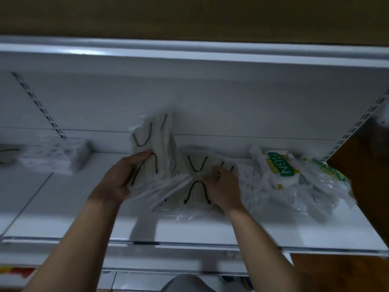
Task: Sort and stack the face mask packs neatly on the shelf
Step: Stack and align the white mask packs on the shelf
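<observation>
My left hand point(124, 175) grips a bundle of clear-wrapped white mask packs with black ear loops point(155, 142), tilted up off the white shelf point(63, 209). My right hand point(223, 186) rests on a second pile of the same packs point(195, 186) lying flat on the shelf, its fingers curled over the top pack's far edge. To the right lies a loose heap of N95 mask packs with green labels point(282, 171). The image is blurred around the hands.
A white box-like pack with blue print point(61, 152) stands at the shelf's left. The back panel has slotted uprights point(40, 104). A brown wooden wall point(362, 165) borders the right side. Below are a lower shelf edge and colourful items point(14, 270).
</observation>
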`<state>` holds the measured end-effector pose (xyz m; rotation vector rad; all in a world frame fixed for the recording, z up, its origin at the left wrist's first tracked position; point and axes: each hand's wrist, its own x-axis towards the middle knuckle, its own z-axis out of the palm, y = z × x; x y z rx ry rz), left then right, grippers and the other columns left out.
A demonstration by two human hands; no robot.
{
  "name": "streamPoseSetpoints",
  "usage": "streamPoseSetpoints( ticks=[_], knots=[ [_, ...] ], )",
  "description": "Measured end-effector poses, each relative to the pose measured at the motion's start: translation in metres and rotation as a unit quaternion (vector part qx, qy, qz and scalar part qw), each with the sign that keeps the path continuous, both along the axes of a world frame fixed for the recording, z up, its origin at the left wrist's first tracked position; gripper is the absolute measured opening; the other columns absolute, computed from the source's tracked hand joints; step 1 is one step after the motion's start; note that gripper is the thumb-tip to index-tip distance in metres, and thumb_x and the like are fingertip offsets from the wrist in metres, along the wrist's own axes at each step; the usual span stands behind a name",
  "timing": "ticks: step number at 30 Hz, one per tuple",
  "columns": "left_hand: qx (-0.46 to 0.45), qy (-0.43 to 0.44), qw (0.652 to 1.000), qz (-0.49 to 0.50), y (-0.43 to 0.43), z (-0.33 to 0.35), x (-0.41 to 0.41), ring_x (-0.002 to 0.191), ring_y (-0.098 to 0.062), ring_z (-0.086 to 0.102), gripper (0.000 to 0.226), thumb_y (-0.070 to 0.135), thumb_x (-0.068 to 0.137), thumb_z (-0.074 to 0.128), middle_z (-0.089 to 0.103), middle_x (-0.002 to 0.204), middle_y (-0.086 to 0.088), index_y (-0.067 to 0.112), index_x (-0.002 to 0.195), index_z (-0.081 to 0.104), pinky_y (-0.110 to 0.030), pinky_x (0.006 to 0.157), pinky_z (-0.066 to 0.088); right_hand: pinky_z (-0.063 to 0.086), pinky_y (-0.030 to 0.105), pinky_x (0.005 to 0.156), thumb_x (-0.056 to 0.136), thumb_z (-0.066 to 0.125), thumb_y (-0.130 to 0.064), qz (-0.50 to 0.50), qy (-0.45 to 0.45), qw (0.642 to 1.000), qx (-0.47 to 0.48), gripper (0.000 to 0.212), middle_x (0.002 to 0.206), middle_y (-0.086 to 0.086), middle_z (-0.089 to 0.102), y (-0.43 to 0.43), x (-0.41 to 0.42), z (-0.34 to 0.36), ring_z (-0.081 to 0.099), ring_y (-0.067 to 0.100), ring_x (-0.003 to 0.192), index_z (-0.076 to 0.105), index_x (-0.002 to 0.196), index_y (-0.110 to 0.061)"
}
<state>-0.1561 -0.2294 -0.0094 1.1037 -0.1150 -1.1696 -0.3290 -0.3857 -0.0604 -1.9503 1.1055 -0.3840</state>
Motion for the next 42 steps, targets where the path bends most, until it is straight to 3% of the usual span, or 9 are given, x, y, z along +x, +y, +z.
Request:
streamPoseSetpoints(
  ticks=[3, 8, 12, 17, 19, 25, 32, 38, 42],
  knots=[
    [0.105, -0.149, 0.983, 0.003, -0.036, -0.005, -0.030, 0.086, -0.027, 0.073, 0.033, 0.014, 0.082, 0.071, 0.072, 0.109, -0.017, 0.002, 0.113, 0.068, -0.037, 0.073, 0.061, 0.040, 0.026, 0.086, 0.094, 0.048, -0.013, -0.076, -0.073, 0.994, 0.015, 0.032, 0.127, 0.006, 0.062, -0.006, -0.013, 0.007, 0.055, 0.024, 0.117, 0.063, 0.123, -0.013],
    [0.374, -0.418, 0.824, -0.081, -0.058, -0.032, -0.043, 0.122, -0.036, 0.047, 0.109, 0.071, 0.042, 0.072, 0.045, 0.133, -0.013, 0.023, 0.136, 0.045, -0.051, 0.103, 0.043, 0.043, 0.035, 0.096, 0.092, 0.048, -0.024, -0.068, -0.010, 0.996, 0.063, 0.042, 0.129, 0.006, 0.059, -0.019, -0.034, 0.000, 0.054, 0.027, 0.118, 0.053, 0.132, -0.012],
    [0.353, -0.367, 0.859, -0.057, -0.052, -0.031, -0.038, 0.120, -0.031, 0.053, 0.124, 0.072, 0.027, 0.078, 0.050, 0.135, -0.009, 0.026, 0.137, 0.044, -0.047, 0.102, 0.048, 0.042, 0.033, 0.094, 0.089, 0.052, -0.038, -0.038, -0.021, 0.994, 0.102, 0.046, 0.126, 0.005, 0.055, -0.020, -0.034, 0.003, 0.052, 0.023, 0.117, 0.052, 0.129, -0.016],
    [0.270, -0.332, 0.902, -0.057, -0.055, -0.020, -0.044, 0.086, -0.014, 0.063, 0.042, 0.029, 0.074, 0.085, 0.064, 0.110, -0.005, 0.020, 0.105, 0.058, -0.030, 0.077, 0.051, 0.043, 0.034, 0.097, 0.082, 0.048, -0.048, -0.056, -0.008, 0.993, 0.100, 0.051, 0.129, 0.002, 0.058, -0.019, -0.025, 0.006, 0.053, 0.027, 0.121, 0.058, 0.124, -0.021],
    [0.265, -0.317, 0.909, -0.047, -0.055, -0.020, -0.043, 0.081, -0.010, 0.059, 0.052, 0.028, 0.076, 0.083, 0.061, 0.104, -0.001, 0.019, 0.117, 0.052, -0.025, 0.065, 0.047, 0.045, 0.044, 0.098, 0.068, 0.038, -0.056, -0.063, 0.024, 0.995, 0.075, 0.053, 0.117, 0.007, 0.065, -0.021, -0.025, -0.001, 0.057, 0.032, 0.113, 0.058, 0.101, -0.020],
    [0.250, -0.299, 0.921, -0.021, -0.060, -0.019, -0.043, 0.077, -0.007, 0.056, 0.069, 0.027, 0.079, 0.080, 0.058, 0.110, -0.003, 0.014, 0.136, 0.044, -0.023, 0.057, 0.043, 0.038, 0.042, 0.105, 0.090, 0.051, -0.035, -0.004, 0.035, 0.996, 0.085, 0.041, 0.135, 0.008, 0.055, -0.014, -0.023, 0.015, 0.047, 0.033, 0.125, 0.057, 0.125, -0.014],
    [0.231, -0.310, 0.922, -0.003, -0.056, -0.026, -0.038, 0.084, -0.011, 0.061, 0.078, 0.022, 0.074, 0.084, 0.059, 0.109, -0.005, 0.012, 0.139, 0.042, -0.026, 0.064, 0.050, 0.026, 0.043, 0.102, 0.090, 0.046, -0.048, 0.018, 0.171, 0.980, -0.098, 0.050, 0.132, 0.013, 0.052, -0.008, -0.019, 0.006, 0.040, 0.035, 0.126, 0.053, 0.129, -0.017],
    [0.238, -0.312, 0.920, -0.003, -0.055, -0.033, -0.038, 0.094, -0.021, 0.063, 0.083, 0.028, 0.068, 0.089, 0.061, 0.119, -0.009, 0.012, 0.137, 0.044, -0.031, 0.073, 0.051, 0.034, 0.043, 0.098, 0.082, 0.041, -0.059, 0.025, 0.161, 0.986, -0.044, 0.058, 0.121, 0.012, 0.060, -0.010, -0.022, -0.001, 0.043, 0.035, 0.117, 0.058, 0.117, -0.015],
    [0.250, -0.304, 0.919, -0.002, -0.057, -0.031, -0.040, 0.081, -0.014, 0.064, 0.048, 0.021, 0.074, 0.084, 0.065, 0.095, -0.001, 0.014, 0.113, 0.057, -0.026, 0.063, 0.050, 0.031, 0.041, 0.096, 0.088, 0.048, -0.051, 0.010, 0.123, 0.992, -0.035, 0.051, 0.126, 0.010, 0.059, -0.009, -0.016, 0.001, 0.041, 0.034, 0.120, 0.056, 0.124, -0.017]
  ],
)
